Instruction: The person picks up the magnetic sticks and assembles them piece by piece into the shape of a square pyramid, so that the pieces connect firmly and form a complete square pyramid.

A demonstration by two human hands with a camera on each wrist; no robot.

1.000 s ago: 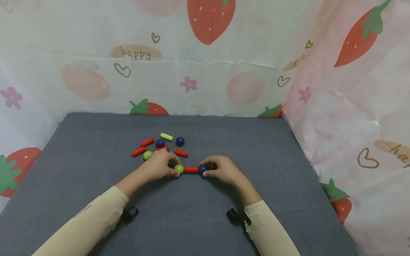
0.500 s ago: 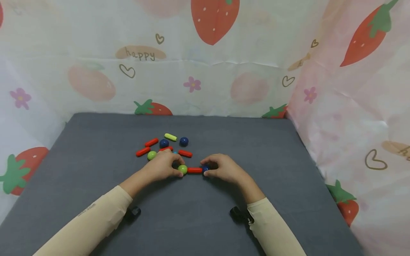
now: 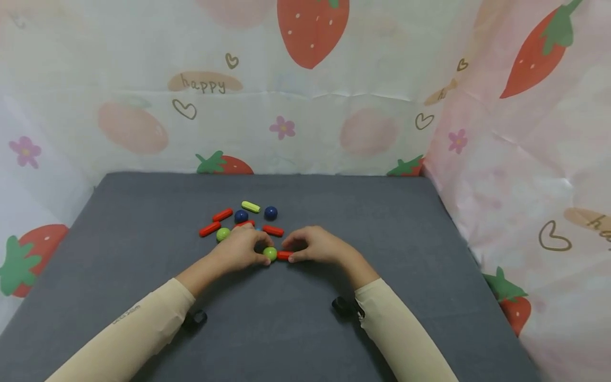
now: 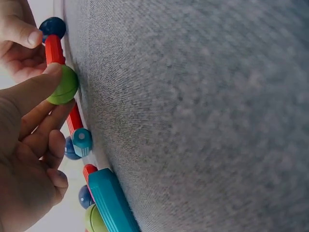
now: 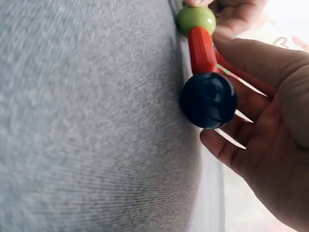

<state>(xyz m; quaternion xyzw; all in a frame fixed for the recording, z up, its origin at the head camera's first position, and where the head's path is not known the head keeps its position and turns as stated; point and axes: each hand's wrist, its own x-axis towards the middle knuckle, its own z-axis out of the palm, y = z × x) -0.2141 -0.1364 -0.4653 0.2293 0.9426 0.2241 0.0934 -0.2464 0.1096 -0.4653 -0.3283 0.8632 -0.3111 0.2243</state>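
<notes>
On a table covered in dark grey cloth (image 3: 267,329), the left hand (image 3: 241,248) pinches a green ball (image 3: 270,254), its thumb and fingers clamped on it. A red rod (image 3: 285,255) joins that ball on its right, with a navy ball (image 5: 208,100) at the rod's right end. The right hand (image 3: 320,246) curves round the rod and navy ball; I cannot tell whether its fingers grip either.

Farther off and mostly left lie 4 red rods (image 3: 222,214), 2 navy balls (image 3: 270,213), 1 green ball (image 3: 223,234) and 1 yellow-green rod (image 3: 250,207). The left wrist view also shows 2 teal pieces (image 4: 113,203).
</notes>
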